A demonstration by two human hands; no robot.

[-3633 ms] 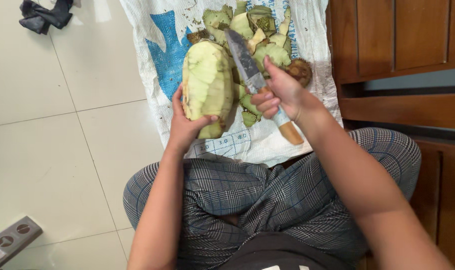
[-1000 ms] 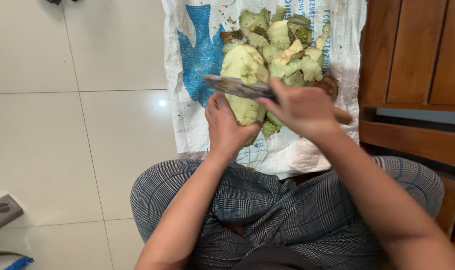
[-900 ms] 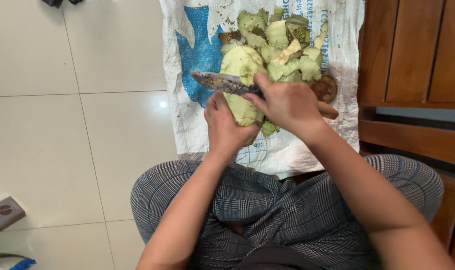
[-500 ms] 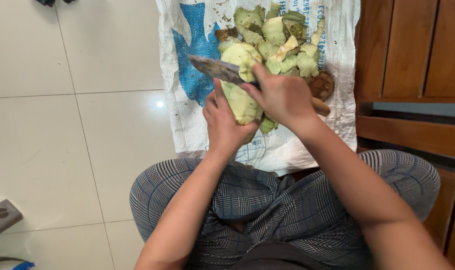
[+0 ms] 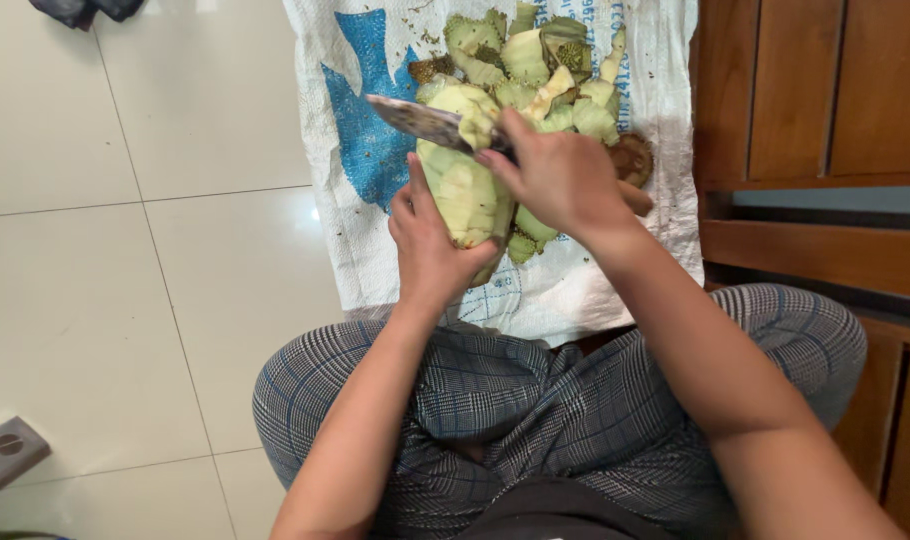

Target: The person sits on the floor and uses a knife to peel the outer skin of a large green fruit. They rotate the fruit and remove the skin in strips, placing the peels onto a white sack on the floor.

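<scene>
Sacking (image 5: 375, 240), white woven with a blue shape at ten o'clock, carries green peelings (image 5: 535, 60) at twelve. Left hand (image 5: 430, 250) wraps closed around the pale peeled fruit (image 5: 465, 185) at centre; right hand (image 5: 560, 180) grips a knife (image 5: 425, 120), its blade lying across the fruit's top

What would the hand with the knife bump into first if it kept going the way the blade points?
Probably the peeled green fruit: the right hand aims its knife leftward across it.
</scene>
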